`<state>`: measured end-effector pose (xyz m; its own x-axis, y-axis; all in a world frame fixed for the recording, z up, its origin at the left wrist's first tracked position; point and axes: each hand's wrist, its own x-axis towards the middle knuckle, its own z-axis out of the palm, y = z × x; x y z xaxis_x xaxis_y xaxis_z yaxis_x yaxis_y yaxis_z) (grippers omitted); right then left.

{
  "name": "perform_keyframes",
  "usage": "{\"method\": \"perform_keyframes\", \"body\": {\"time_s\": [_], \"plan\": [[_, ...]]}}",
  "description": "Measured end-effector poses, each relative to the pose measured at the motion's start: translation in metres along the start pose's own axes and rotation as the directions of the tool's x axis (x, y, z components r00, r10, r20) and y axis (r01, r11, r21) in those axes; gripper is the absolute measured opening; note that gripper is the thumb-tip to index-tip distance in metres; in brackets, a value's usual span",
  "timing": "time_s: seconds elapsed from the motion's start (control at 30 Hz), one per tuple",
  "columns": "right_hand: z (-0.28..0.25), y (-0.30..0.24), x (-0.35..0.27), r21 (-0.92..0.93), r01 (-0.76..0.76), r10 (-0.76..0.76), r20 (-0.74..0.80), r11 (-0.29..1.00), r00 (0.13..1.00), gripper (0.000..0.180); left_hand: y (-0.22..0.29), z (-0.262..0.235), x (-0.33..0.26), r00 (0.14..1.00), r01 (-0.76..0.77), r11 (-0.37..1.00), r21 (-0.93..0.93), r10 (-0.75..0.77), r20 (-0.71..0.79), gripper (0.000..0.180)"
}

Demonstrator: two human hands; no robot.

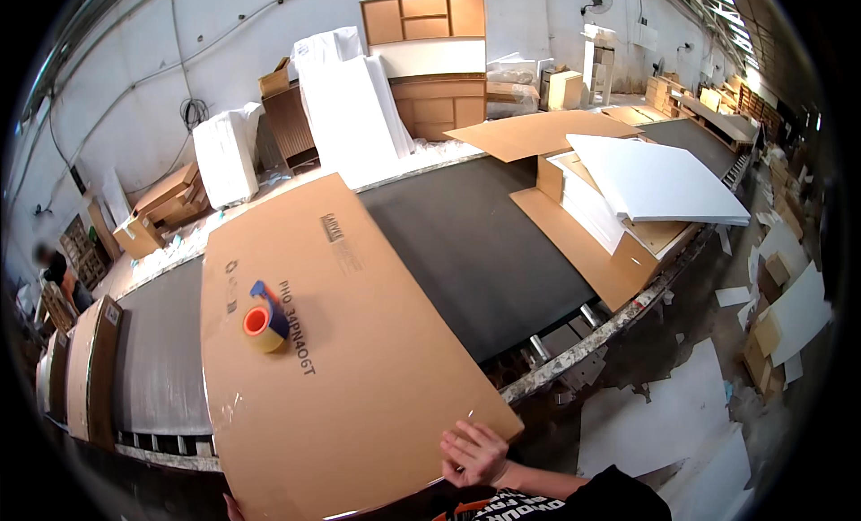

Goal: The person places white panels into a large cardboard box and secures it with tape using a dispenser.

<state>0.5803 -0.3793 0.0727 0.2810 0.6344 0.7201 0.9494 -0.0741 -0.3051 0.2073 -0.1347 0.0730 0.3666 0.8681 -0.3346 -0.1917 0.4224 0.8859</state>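
Note:
A large flat cardboard box lies across the conveyor right in front of me, with dark print on its top. On top of it rests a tape dispenser with a blue body and a roll on an orange-red core. At the near right corner, my right hand is closed over the box's edge, its fingers bent on the cardboard. Only a bit of my left hand shows, against the near left corner of the box; most of its fingers are hidden.
The dark conveyor belt runs from left to far right. Further right sits an open carton with white panels on it. More closed boxes stand at left. Scrap sheets litter the right floor. A person is far left.

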Motion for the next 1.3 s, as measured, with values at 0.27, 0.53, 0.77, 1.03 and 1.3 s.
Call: {"method": "perform_keyframes", "body": {"time_s": [0.27, 0.53, 0.77, 1.03, 1.3], "plan": [[0.077, 0.340, 0.179, -0.505, -0.214, 0.256, 0.015, 0.836, 0.966, 0.061, -0.188, 0.272, -0.088, 0.946, -0.025, 0.913, 0.408, -0.110, 0.306, 0.083], [0.053, 0.259, 0.121, 0.149, -0.375, 0.366, 0.089, 0.915, 0.927, 0.059, -0.150, 0.200, -0.023, 0.987, -0.156, 0.962, 0.224, 0.158, 0.010, 0.031], [0.063, 0.167, 0.051, 0.553, -0.745, 0.844, 0.130, 0.374, 0.521, 0.090, -0.020, -0.086, 0.089, 0.560, -0.294, 0.932, 0.211, 0.348, -0.752, 0.062], [0.189, 0.109, 0.137, 0.445, -0.800, 0.915, -0.175, 0.403, 0.363, 0.122, -0.053, -0.175, 0.115, 0.763, -0.533, 0.841, -0.091, 0.432, -0.481, 0.061], [0.215, 0.238, 0.203, 0.451, -0.693, 0.789, -0.042, 0.562, 0.613, 0.118, -0.113, 0.000, 0.002, 0.788, -0.524, 0.849, 0.072, 0.515, -0.336, 0.065]]}}
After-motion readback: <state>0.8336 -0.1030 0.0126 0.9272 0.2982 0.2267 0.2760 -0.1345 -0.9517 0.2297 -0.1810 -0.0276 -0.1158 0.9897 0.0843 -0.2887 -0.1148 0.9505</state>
